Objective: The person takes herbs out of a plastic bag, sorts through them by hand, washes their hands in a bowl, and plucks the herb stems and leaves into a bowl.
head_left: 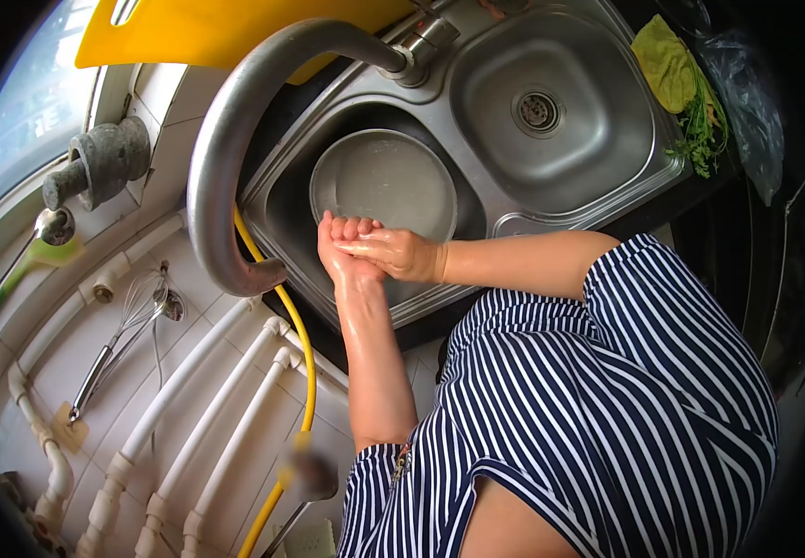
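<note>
My left hand (pixel 335 253) and my right hand (pixel 400 254) are clasped over the front edge of the left sink basin (pixel 283 209). Both are wet, and light shines off the left wrist. My right hand lies across the left palm with its fingers pressed together. The left fingers curl against the right ones, so the contact between them is partly hidden. Just beyond the hands, a round metal bowl (pixel 385 181) holding cloudy liquid sits in the basin. The curved steel faucet (pixel 221 177) arches to the left, its outlet near my left forearm.
At right is a second basin (pixel 588 112) with a drain. Green herbs (pixel 703 126), a yellow-green cloth (pixel 660 63) and a plastic bag (pixel 742 102) lie beyond it. A yellow hose (pixel 305 353) passes white pipes (pixel 226 437). A whisk (pixel 133 312) and a stone mortar (pixel 109 160) are at left.
</note>
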Motion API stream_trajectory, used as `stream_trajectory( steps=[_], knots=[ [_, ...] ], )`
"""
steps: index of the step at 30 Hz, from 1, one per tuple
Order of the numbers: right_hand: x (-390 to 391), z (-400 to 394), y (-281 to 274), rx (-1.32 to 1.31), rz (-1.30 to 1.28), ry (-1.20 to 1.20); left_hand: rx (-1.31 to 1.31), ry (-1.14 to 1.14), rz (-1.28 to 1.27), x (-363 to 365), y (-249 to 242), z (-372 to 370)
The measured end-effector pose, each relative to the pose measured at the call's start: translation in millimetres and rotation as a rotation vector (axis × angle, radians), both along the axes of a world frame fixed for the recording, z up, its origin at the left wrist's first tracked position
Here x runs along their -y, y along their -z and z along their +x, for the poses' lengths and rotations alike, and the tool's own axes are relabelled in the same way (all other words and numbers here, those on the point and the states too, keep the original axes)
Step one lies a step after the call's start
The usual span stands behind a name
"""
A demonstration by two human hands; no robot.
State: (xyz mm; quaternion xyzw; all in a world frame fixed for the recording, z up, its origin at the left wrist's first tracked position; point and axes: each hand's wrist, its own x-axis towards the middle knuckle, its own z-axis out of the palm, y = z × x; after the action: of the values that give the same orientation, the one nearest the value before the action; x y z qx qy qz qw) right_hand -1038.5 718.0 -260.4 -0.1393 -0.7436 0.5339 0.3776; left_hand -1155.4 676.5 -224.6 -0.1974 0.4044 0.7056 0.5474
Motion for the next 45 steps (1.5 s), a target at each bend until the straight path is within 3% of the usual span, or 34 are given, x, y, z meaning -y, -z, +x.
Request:
stream_trajectory(
  steps=[1,3,4,5,7,9,11,12,16,18,19,22,25,27,31,33,34,36,42,45],
  knots=[
    [-6.0,-2.5,8.4,-0.001,0.000,-0.002,-0.001,-0.002,0.000,-2.2,0.9,4.9],
    [-21.7,-8.1,10.4,-0.035,0.207,-0.027,-0.129,-0.161,-0.400,-18.2,-8.2,23.1],
    [-23.7,-8.6,8.2,0.104,0.139,-0.018,-0.216,-0.064,-0.298,-12.0,-0.3,27.0],
    [-29.7,-10.6,-0.7,0.103,0.138,-0.019,-0.246,-0.128,-0.278,-14.2,-1.4,36.2],
    [-43.1,-19.1,-18.4,0.492,0.402,0.377,-0.579,-0.002,-0.421,-24.8,-11.1,55.0],
    [-43.6,-25.5,-25.2,0.469,0.341,0.408,-0.626,-0.026,-0.437,-28.5,-23.3,55.4],
    [-37.2,-20.8,-41.4,0.436,-0.628,-0.136,-0.819,0.112,-0.474,-27.9,-30.6,48.8],
    [-35.3,-19.6,-45.2,0.390,-0.527,-0.044,-0.776,0.057,-0.447,-29.0,-30.6,48.0],
    [-35.8,-19.6,-53.7,0.317,-0.511,0.022,-0.673,-0.010,-0.366,-22.6,-34.6,38.1],
    [-40.0,-24.2,-47.8,-0.008,-1.035,-0.130,-0.662,0.038,-0.240,-26.1,-50.2,35.9],
    [-46.2,-23.7,-42.6,-0.073,-1.152,-0.206,-0.649,0.087,-0.113,-28.4,-58.8,35.9],
    [-61.6,-15.5,-49.9,0.052,-0.982,-0.141,-0.689,0.110,-0.139,-30.3,-81.1,42.8],
    [-62.8,-14.8,-52.6,0.085,-1.048,-0.240,-0.776,0.145,-0.199,-20.4,-82.5,33.3],
    [-60.1,-15.0,-52.7,-0.019,-1.261,-0.260,-1.027,0.201,-0.347,-15.0,-81.7,26.2],
    [-62.4,-15.5,-48.8,0.015,-1.147,-0.249,-0.997,0.178,-0.280,-12.2,-83.9,22.9],
    [-64.9,-14.9,-43.3,0.155,-0.617,-0.088,-0.943,0.192,-0.283,-14.6,-90.0,21.5],
    [-64.5,-13.0,-41.5,0.156,-0.616,-0.090,-0.945,0.241,-0.282,-12.6,-88.8,19.2],
    [-68.0,-9.0,-46.3,0.296,-0.357,-0.036,-0.944,0.288,-0.283,-9.1,-85.9,15.5],
    [-73.0,-5.3,-51.3,0.370,-0.178,-0.018,-0.850,0.338,-0.311,-3.8,-82.7,12.0],
    [-73.7,-4.9,-53.1,0.370,-0.206,-0.040,-0.823,0.354,-0.314,0.6,-80.1,10.1]
  ],
)
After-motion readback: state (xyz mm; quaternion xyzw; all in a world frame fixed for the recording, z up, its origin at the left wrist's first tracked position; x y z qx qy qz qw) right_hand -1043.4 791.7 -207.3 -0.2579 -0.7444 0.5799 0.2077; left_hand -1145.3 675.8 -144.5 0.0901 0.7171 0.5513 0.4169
